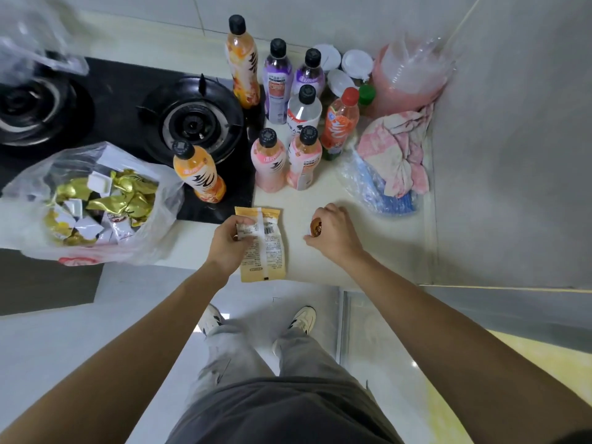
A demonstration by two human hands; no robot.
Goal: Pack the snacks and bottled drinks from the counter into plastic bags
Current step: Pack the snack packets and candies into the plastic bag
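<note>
— Two snacks are in hand right now, one each. The left hand (231,241) pinches a yellow packet (263,243) that lies flat at the counter (320,193) edge; the right hand (333,233) is curled round a small brown wrapped sweet (316,227), just off the packet's right side.

— So which step is this?

— Gathering the last loose snacks, I'd say. The plastic bag (28,187) sits open to the left of the left hand, already heaped with gold and white wrappers, so the next move likely calls for carrying both pieces over and dropping them through the mouth.

— Anything in the way?

— An orange bottle (198,171) stands on the stove (121,91) just beyond the left hand, close to the bag's rim — a low sweep could knock it. The other bottles, pink ones (269,161) nearest, cluster beyond both hands and are not yet packed.

— And elsewhere?

— A crumpled pink cloth (397,149) lies on a clear wrapper with something blue inside (378,190), beyond the right hand. A second clear bag (38,43) shows, blurred, far off left.
</note>
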